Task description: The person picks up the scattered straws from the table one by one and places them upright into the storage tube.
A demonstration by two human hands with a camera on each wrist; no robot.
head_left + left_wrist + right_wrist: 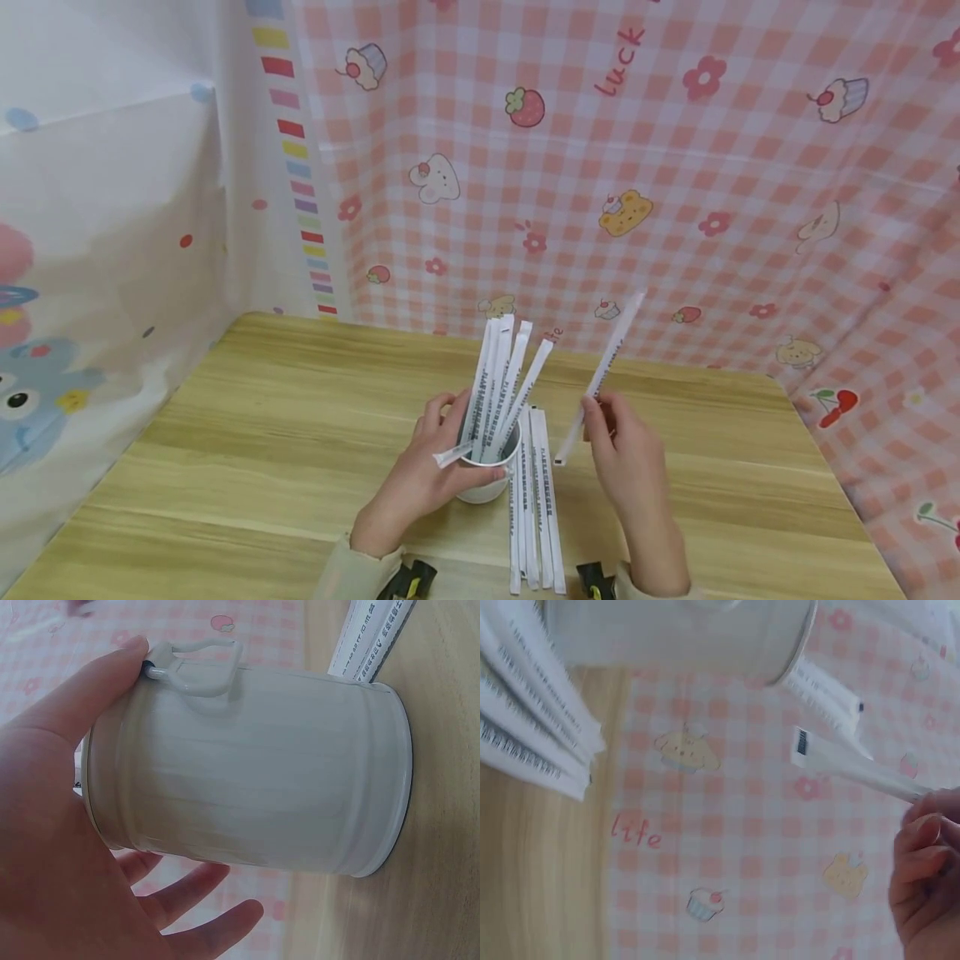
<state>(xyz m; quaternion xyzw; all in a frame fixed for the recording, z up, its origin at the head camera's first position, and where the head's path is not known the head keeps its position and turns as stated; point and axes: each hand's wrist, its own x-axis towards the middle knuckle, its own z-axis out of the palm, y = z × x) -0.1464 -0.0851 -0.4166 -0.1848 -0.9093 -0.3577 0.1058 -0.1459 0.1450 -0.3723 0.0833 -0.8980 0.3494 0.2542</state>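
Ed: Who's holding what?

Rptr: A person's L hand [426, 468] grips the white cup [480, 493] upright, thumb across its 6 o'clock side, fingers round abt 10. R hand [632, 454], at 3 o'clock of the cup & apart from it, pinches a wrapped straw [615, 346] b/w thumb & fingers.

Ed: How's that straw lie?

Rptr: Mid-air, tilted, upper end twd 1 o'clock, lower end twd 7.

Ed: Rest of the scene?

Rptr: A bunch of straws [491, 383] stands in the cup, leaning twd 12 to 1 o'clock. More paper-sleeved straws [547, 500] lie side by side on the wood-grain table [300, 467], just beside the cup at 4 to 5 o'clock. L-wrist cam shows a handle [201, 691] nr the thumb tip. At 12: pink checked cloth [480, 242] w/ strawberries, cupcakes & the word "luck."
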